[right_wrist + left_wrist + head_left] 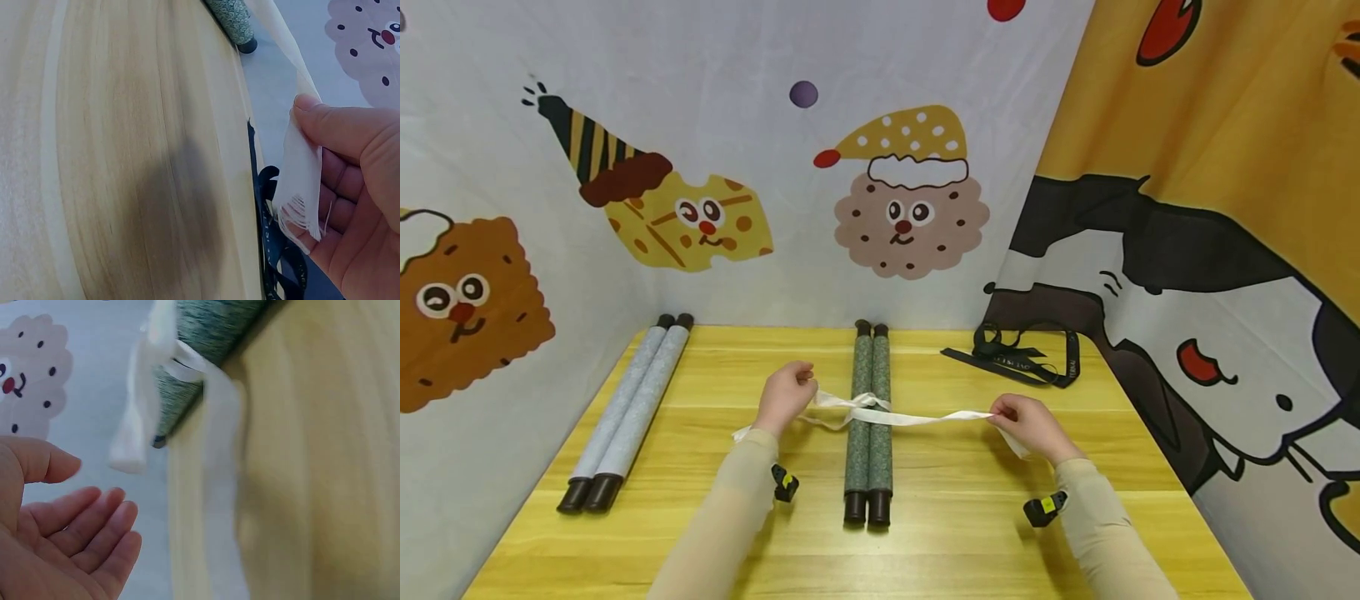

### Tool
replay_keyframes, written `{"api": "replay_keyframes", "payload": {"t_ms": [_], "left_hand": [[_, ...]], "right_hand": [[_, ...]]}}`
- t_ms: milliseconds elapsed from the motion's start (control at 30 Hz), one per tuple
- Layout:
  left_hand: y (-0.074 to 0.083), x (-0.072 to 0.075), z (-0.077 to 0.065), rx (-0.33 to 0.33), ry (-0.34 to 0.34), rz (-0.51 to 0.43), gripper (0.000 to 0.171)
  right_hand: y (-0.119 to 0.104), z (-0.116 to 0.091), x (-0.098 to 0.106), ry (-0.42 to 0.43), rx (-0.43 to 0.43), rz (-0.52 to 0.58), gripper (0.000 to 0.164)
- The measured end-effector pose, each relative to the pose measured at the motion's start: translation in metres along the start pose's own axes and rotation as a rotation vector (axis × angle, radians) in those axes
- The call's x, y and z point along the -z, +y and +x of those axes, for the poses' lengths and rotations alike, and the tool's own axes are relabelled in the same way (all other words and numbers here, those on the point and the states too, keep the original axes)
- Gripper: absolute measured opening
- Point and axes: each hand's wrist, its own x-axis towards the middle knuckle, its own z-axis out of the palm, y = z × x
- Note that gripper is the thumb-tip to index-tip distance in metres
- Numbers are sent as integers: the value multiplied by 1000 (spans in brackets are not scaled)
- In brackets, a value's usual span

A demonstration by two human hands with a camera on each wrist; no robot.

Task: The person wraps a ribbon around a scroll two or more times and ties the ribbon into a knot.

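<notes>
Right hand (1032, 425), three o'clock of green rolls (858, 460), pinches white ribbon (917, 419). Left hand (69, 553): fingers loosely curled, off ribbon—left wrist view only.

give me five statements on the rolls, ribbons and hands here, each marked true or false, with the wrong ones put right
1. The right hand pinches the white ribbon. True.
2. The green rolls stand upright on the table. False: they lie flat, side by side.
3. The grey rolls lie left of the green rolls in the head view. True.
4. The black ribbon is wound round the grey rolls. False: it lies on the table, right of the green rolls.
5. The left hand is a tight fist in the left wrist view. False: its thumb and fingers are apart.
</notes>
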Motion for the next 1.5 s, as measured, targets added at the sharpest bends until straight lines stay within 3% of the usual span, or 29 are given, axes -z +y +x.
{"api": "replay_keyframes", "payload": {"t_ms": [167,400,700,1067,1300,1500], "left_hand": [[15,-5,4,-110,26,63,40],[25,-25,3,-187,-52,157,38],[20,-40,1,-187,-84,221,28],[23,-49,1,-75,-137,285,17],[20,-55,1,-141,-89,282,13],[17,-59,1,-165,-18,161,10]], "right_hand": [[0,0,0,1,-3,0,11],[0,2,0,6,8,-10,11],[1,2,0,13,5,-16,11],[5,1,-5,-4,-27,-3,9],[7,1,-8,-12,-24,0,9],[7,0,-10,-15,-16,-5,9]]}}
